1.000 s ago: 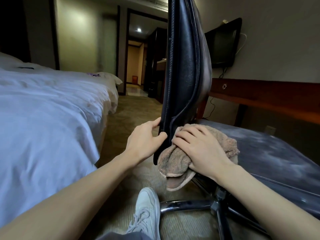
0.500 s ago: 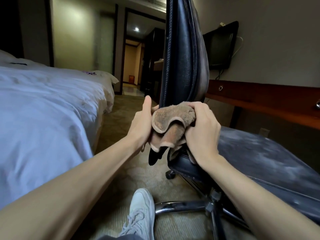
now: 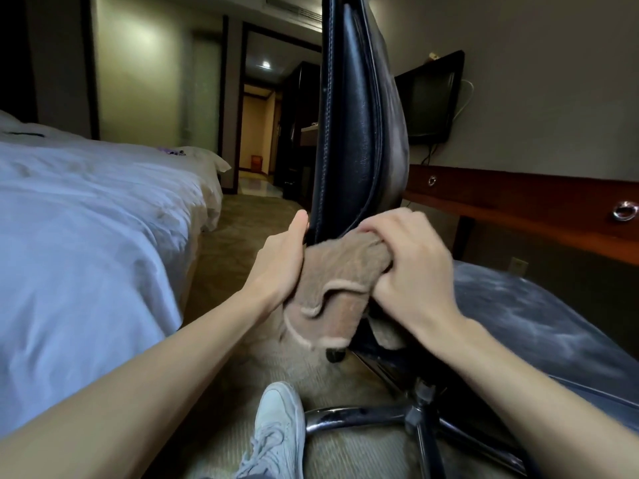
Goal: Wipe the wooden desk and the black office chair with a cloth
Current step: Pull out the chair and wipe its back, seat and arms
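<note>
Beside bed (image 3: 86, 219), cloth (image 3: 339, 271) wraps upright chair backrest (image 3: 356, 133).

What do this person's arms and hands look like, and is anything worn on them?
Both arms are bare up to the frame's edge: no sleeve shows on the left forearm or the right forearm. The left hand and right hand wear no gloves, and no watch, bracelet or ring is visible.

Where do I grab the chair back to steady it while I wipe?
Take the chair back by its thin stitched side edge, low down, coming from the bed side. It stands upright and edge-on to you, slim enough for a thumb-and-fingers clamp.
</note>
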